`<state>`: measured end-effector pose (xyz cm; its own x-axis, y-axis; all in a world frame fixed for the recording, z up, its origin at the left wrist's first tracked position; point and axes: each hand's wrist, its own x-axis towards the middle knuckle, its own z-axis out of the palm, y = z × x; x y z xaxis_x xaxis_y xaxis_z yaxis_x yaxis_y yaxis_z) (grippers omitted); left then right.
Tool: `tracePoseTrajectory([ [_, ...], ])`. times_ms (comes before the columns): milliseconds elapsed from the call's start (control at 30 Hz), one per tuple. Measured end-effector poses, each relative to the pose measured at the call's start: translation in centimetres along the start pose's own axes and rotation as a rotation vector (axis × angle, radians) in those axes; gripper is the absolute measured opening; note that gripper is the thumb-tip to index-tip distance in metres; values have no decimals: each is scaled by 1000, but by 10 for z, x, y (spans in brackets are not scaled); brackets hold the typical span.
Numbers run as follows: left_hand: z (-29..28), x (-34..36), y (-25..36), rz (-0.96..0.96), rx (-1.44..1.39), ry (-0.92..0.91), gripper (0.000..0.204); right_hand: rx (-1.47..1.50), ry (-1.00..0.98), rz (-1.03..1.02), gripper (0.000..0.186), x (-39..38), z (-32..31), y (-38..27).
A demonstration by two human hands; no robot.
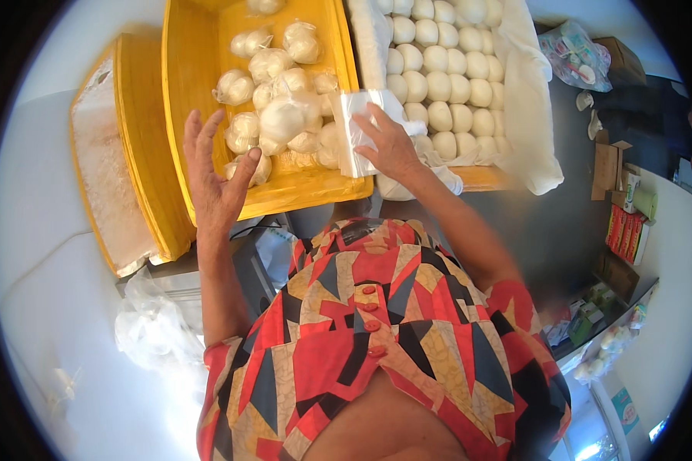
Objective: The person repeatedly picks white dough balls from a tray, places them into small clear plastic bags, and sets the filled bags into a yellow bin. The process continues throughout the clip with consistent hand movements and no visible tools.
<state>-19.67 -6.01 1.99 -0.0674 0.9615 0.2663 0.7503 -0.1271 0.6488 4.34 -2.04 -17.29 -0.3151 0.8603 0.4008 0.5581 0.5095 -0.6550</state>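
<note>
My left hand [215, 180] is raised at the left of the yellow crate [178, 92], fingers apart and empty. Just right of its thumb, a blurred bagged bundle of white dough balls [284, 119] appears over several other knotted clear bags of them [300, 42] in the crate. My right hand [384, 146] rests with spread fingers on a stack of flat clear plastic bags [354, 161] at the crate's right edge. Beside it, a cloth-lined wooden tray [475, 177] holds rows of round white dough balls [457, 88].
A second yellow crate with a floury white top [100, 154] stands at the left, crumpled clear plastic [158, 330] below it. A dark cable [250, 229] runs under the crate. Cardboard boxes [607, 169] and a stuffed plastic bag [573, 54] are at the right.
</note>
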Motion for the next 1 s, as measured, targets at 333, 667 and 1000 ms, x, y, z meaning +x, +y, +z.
tracePoseTrajectory([
  [333,103,-11,-54,12,-251,-219,22,896,250,647,6,4,-14,9],
  [667,217,-22,-40,643,364,-540,41,1522,682,499,9,21,-158,67],
  [1000,147,68,55,-212,-773,-611,31,122,165,-89,15,42,-154,-12],
])
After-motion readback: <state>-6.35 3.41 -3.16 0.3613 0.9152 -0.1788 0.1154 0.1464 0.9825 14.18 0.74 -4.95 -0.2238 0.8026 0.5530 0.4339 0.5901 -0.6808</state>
